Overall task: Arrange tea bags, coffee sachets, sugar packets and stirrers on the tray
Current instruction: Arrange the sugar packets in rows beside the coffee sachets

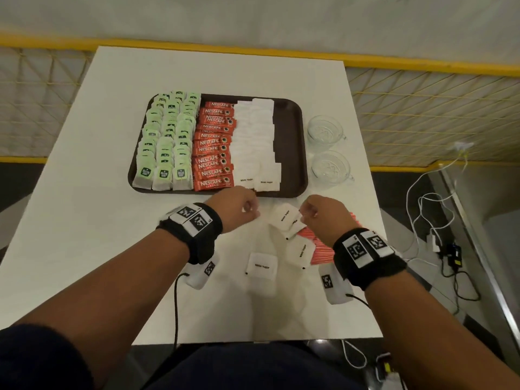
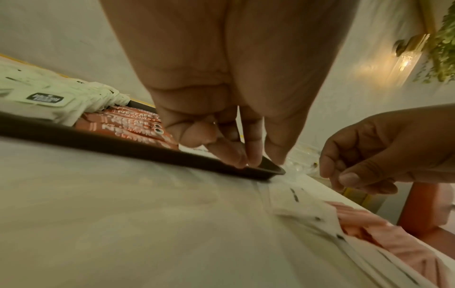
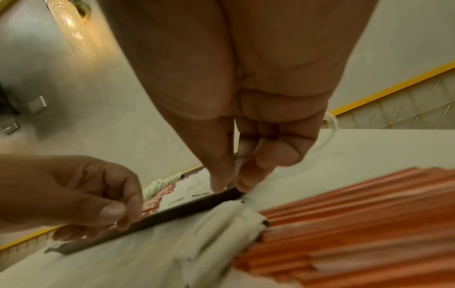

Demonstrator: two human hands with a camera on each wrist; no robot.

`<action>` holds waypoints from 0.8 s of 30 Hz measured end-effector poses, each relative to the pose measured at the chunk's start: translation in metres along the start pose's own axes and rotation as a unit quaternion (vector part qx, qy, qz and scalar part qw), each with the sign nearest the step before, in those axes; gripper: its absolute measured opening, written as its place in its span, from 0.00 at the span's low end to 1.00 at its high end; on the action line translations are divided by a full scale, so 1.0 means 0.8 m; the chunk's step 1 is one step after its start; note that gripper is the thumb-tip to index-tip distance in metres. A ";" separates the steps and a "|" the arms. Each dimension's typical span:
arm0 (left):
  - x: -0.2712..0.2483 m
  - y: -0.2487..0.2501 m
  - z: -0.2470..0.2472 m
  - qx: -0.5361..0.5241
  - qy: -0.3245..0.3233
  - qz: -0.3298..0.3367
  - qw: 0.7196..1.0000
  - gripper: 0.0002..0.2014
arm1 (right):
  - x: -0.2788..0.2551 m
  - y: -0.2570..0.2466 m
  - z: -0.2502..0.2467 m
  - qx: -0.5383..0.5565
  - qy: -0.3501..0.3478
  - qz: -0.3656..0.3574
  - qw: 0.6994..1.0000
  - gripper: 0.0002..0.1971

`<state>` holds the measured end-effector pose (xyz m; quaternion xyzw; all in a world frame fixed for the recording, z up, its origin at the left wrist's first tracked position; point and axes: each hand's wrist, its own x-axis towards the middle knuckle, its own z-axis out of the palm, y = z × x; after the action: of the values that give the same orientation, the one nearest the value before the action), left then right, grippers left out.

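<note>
L grip curled, prob empty | R grip pinches flat paper sugar packet

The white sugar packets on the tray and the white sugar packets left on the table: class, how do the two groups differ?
The sugar packets on the tray lie in two neat overlapping columns; the sugar packets on the table lie scattered at different angles. The tray group is far more numerous; only a few remain on the table. Both show white packets printed "White Sugar".

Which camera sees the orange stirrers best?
The right wrist view: the orange stirrers fill its lower right as a fanned pile on the table. The head view shows only slivers beside the right wrist; the left wrist view shows them blurred and pale.
</note>
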<state>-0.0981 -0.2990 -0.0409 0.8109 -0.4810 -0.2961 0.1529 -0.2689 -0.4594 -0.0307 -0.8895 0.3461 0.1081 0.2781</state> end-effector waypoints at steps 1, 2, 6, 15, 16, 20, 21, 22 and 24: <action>-0.008 0.002 0.009 0.000 -0.017 -0.013 1.000 0.09 | -0.007 0.008 0.001 -0.013 -0.011 0.003 1.000 0.07; -0.017 0.004 0.018 0.001 -0.033 -0.028 0.999 0.11 | -0.016 0.014 0.002 -0.026 -0.022 0.006 0.999 0.07; -0.043 0.012 0.052 0.006 -0.070 -0.061 0.996 0.22 | -0.039 0.031 0.013 -0.057 -0.063 0.008 0.996 0.03; -0.065 0.039 0.098 0.050 -0.051 -0.104 0.992 0.27 | -0.074 0.023 0.042 -0.153 -0.054 -0.050 0.985 0.29; -0.066 0.041 0.099 0.047 -0.052 -0.111 0.991 0.26 | -0.076 0.023 0.045 -0.157 -0.050 -0.053 0.985 0.30; -0.069 0.049 0.103 0.057 -0.054 -0.126 0.989 0.22 | -0.083 0.022 0.053 -0.155 -0.052 -0.065 0.984 0.31; -0.070 0.050 0.103 0.060 -0.054 -0.128 0.988 0.21 | -0.084 0.021 0.055 -0.156 -0.053 -0.071 0.984 0.31; -0.071 0.051 0.104 0.065 -0.053 -0.130 0.988 0.20 | -0.085 0.020 0.057 -0.157 -0.053 -0.076 0.983 0.31; -0.073 0.054 0.105 0.080 -0.045 -0.133 0.987 0.19 | -0.086 0.018 0.060 -0.154 -0.050 -0.084 0.983 0.30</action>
<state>-0.2020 -0.2661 -0.0637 0.8629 -0.3977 -0.3106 0.0253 -0.3296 -0.4026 -0.0501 -0.9410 0.2349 0.1813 0.1627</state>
